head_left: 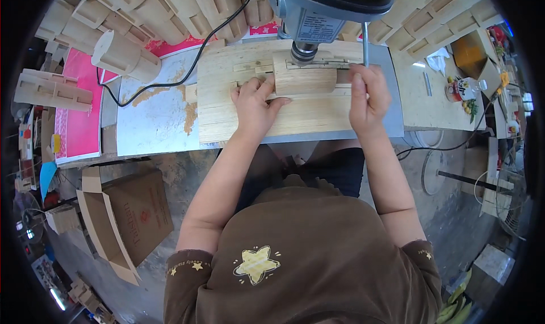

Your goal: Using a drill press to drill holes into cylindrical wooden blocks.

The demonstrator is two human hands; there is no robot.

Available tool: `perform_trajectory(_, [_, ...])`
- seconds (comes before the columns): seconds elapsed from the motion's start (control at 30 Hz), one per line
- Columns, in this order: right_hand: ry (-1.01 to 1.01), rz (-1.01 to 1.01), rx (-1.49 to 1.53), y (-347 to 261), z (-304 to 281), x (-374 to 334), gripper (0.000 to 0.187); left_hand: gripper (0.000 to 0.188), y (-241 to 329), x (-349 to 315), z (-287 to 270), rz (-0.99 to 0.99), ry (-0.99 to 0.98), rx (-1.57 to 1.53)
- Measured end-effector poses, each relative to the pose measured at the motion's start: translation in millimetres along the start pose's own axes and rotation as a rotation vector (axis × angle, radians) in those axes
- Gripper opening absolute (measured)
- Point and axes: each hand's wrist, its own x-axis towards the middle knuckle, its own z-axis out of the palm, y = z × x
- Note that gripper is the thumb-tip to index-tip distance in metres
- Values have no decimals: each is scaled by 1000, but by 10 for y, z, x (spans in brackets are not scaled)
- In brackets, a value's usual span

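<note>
A grey bench drill press (318, 26) stands at the far side of the bench. Its chuck (304, 52) is just above a pale, rounded wooden block (306, 81), which lies in a wooden jig (250, 67) on a board. At the block's left end, my left hand (254, 103) grips it with bent fingers, the thumb reaching along its near side. My right hand (370, 99) is closed around the lower end of the press's metal lever (365, 43). The chuck and block hide the drill bit's tip.
Several rounded wooden pieces (133, 57) crowd the back and left of the bench. A black cable (187, 74) curves across the left side. At the right stand a plastic bottle (465, 89) and a metal rod (427, 84). An open cardboard box (136, 216) sits on the floor at left.
</note>
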Motion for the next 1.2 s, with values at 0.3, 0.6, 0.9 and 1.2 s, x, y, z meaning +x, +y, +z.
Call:
perform_trajectory(0.3, [-1, -26, 5, -186, -215, 274, 9, 53, -4, -17, -38, -19, -12, 9])
perform_trajectory(0.6, [105, 110, -99, -102, -74, 1864, 30, 51, 94, 118, -65, -136, -113, -184])
perform_trajectory(0.9, [-384, 362, 110, 280, -101, 699, 31, 40, -62, 91, -31, -77, -2, -259])
perform_trajectory(1.2, [-611, -33, -373, 190, -306, 14, 27, 34, -354, -219, -758, 23, 3, -340])
